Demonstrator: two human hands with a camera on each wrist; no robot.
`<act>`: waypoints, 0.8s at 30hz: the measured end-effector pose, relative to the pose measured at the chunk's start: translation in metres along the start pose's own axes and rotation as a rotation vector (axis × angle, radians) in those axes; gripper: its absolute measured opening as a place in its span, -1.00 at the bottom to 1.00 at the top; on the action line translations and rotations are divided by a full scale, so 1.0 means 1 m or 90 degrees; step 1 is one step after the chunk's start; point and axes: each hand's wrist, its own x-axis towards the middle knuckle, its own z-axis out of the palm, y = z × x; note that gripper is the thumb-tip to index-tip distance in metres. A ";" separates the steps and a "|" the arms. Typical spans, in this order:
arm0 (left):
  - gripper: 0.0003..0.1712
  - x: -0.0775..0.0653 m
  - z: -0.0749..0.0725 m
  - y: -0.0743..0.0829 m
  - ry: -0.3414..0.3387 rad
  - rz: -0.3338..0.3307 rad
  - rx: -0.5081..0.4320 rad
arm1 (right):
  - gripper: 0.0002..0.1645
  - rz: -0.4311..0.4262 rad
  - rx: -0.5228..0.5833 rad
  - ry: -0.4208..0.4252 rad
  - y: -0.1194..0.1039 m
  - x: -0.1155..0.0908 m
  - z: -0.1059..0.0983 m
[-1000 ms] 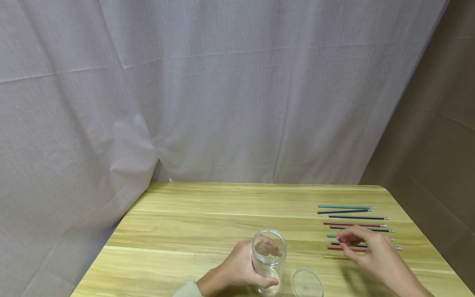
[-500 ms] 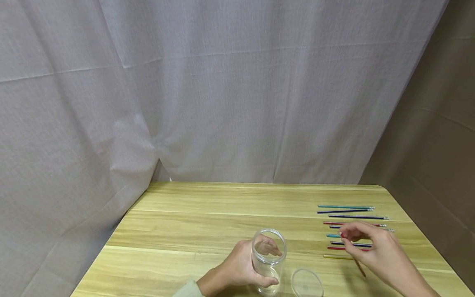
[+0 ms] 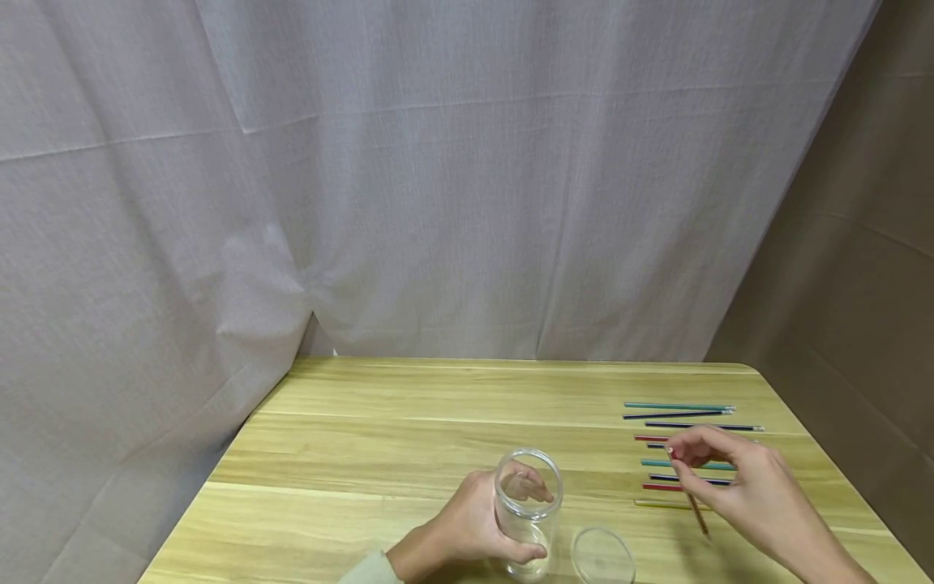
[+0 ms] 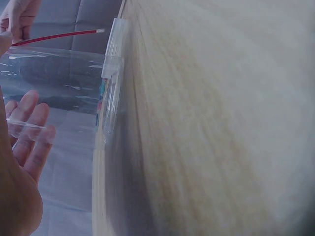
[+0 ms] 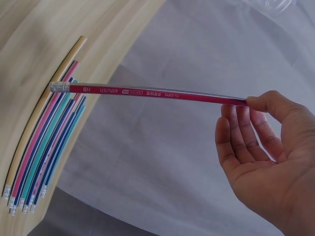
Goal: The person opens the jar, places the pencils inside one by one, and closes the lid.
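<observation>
My left hand (image 3: 470, 519) grips a clear plastic jar (image 3: 530, 513), which stands upright on the table with its mouth uncovered. Through the jar wall (image 4: 59, 73) the fingers show in the left wrist view. To the right of it lies a clear round lid (image 3: 604, 556). My right hand (image 3: 755, 487) pinches a red pencil (image 5: 147, 92) by one end between thumb and fingertips. That pencil hangs aslant above the table, eraser end down. Beneath and beyond the right hand, a row of pencils (image 5: 47, 132) in yellow, red, green and dark blue lies on the table.
The wooden table (image 3: 350, 454) reaches back to a grey curtain (image 3: 467, 203). A brown curtain (image 3: 861, 284) hangs along the right side. All the lying pencils are on the table's right part, eraser ends to the right.
My right hand has lifted slightly and tilted the red pencil, so its length now hangs below the fingers, more upright. The left hand and jar have stayed in place.
</observation>
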 end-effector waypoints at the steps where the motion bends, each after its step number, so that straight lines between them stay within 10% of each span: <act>1: -0.19 0.000 0.000 0.000 -0.001 -0.001 -0.002 | -0.37 0.001 0.001 -0.001 -0.001 0.000 0.000; 24: -0.19 0.000 -0.002 0.003 -0.008 -0.016 -0.012 | -0.39 0.030 0.096 0.007 -0.026 0.016 -0.017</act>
